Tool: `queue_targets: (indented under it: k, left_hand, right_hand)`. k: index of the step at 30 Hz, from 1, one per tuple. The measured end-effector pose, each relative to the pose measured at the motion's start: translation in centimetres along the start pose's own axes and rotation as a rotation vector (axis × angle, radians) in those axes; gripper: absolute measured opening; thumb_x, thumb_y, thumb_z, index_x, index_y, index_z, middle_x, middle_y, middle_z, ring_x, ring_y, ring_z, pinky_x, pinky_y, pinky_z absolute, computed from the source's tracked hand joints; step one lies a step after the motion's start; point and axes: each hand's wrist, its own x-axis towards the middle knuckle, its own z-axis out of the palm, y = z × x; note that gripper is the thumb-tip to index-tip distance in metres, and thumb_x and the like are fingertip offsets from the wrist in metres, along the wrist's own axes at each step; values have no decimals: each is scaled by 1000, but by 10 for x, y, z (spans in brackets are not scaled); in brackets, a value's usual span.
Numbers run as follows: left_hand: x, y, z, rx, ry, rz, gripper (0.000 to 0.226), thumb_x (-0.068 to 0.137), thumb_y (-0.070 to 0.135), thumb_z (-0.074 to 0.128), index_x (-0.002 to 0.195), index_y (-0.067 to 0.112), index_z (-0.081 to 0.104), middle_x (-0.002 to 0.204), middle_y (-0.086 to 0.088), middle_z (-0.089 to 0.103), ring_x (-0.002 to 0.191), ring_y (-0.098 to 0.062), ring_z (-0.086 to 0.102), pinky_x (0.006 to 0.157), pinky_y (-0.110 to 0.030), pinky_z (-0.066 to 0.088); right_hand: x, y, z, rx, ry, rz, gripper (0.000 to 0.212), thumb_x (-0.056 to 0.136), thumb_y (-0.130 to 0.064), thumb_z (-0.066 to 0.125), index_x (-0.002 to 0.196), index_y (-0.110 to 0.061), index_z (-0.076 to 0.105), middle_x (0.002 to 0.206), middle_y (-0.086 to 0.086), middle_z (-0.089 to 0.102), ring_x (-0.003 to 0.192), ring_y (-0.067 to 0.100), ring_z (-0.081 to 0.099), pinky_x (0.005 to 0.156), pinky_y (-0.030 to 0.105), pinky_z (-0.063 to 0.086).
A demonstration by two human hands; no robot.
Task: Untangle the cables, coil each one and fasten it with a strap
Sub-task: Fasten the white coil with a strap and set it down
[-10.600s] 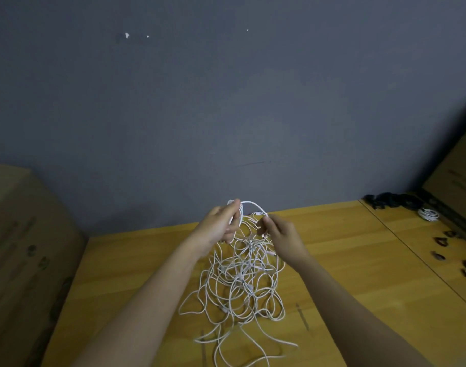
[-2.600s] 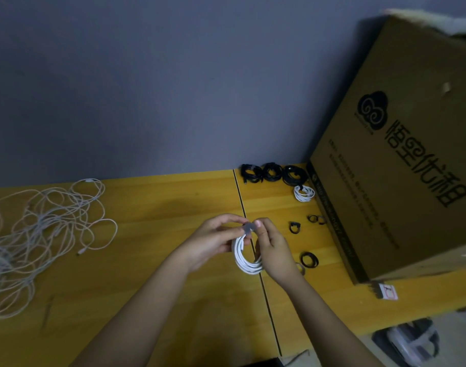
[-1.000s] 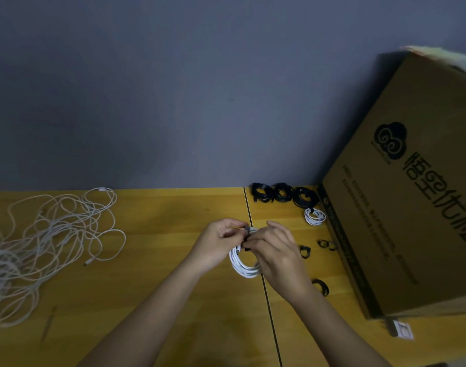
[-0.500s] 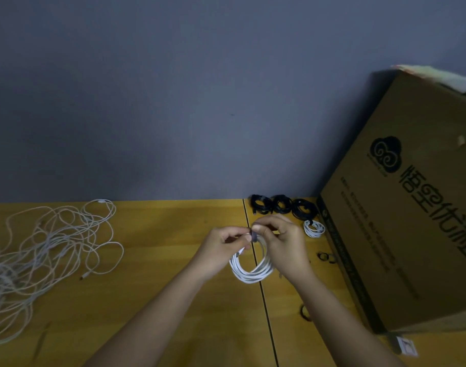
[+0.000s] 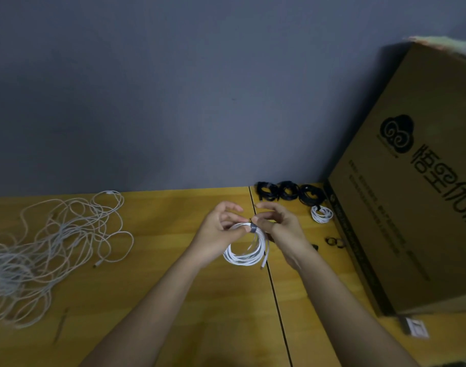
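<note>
Head view, coil hanging lower than a half-second ago, left hand (image 5: 221, 231) and right hand (image 5: 282, 229) both pinching what looks like a dark strap (image 5: 252, 229) atop the white cable coil (image 5: 246, 250), loops dangling below both grips.

Grey wall (image 5: 173, 88) behind yellow wooden table (image 5: 173, 300)

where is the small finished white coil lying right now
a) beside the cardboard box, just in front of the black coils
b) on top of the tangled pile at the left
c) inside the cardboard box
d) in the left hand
a: the small finished white coil lies on the table next to the cardboard box, just in front of the row of black coils, apart from the coil being strapped in the hands.
</note>
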Motion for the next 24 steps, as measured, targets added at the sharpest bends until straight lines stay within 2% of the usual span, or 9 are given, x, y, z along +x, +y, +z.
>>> queue_targets:
  k: [5,12,15,18,21,24]
  left_hand:
    - [3,-3,-8,4,23,44,30,78,5,76,93,23,57,87,3,73,88,-12,69,75,-16,51]
    - [7,0,-13,16,45,77,20,78,6,76,85,18,61,82,9,73,84,-6,69,71,-12,49]
    - [11,1,-13,22,45,76,18,79,4,74,83,15,61,77,10,72,79,-4,68,70,-12,48]
    - [15,-3,-8,21,57,55,17,79,4,74,82,15,62,81,4,73,83,-10,69,78,-22,53]
    - [19,-9,-5,23,83,40,18,79,5,75,80,17,63,83,2,73,85,-12,69,82,-28,53]
    - [21,-14,-4,10,84,44,20,79,4,75,78,19,63,85,1,73,85,-10,69,80,-21,51]
  right_hand:
    - [-1,2,4,-229,-31,-174,12,91,-14,63,84,-19,72,85,-8,71,75,1,63,66,13,47]
    - [-7,2,2,-445,-154,-335,23,98,-17,51,114,-16,68,99,-24,63,95,-15,56,79,5,42]
    - [-6,5,2,-605,-187,-397,27,99,-16,50,123,-18,60,109,-11,62,105,-1,50,83,10,36]
    - [2,11,2,-728,-161,-379,29,100,-17,48,127,-15,56,121,2,58,114,16,44,83,16,30]
    - [9,15,2,-727,-178,-317,29,101,-19,45,127,-13,54,122,5,56,116,19,42,87,21,32]
    - [16,17,-1,-699,-251,-273,24,101,-18,45,121,-11,56,113,5,57,107,19,49,81,24,37]
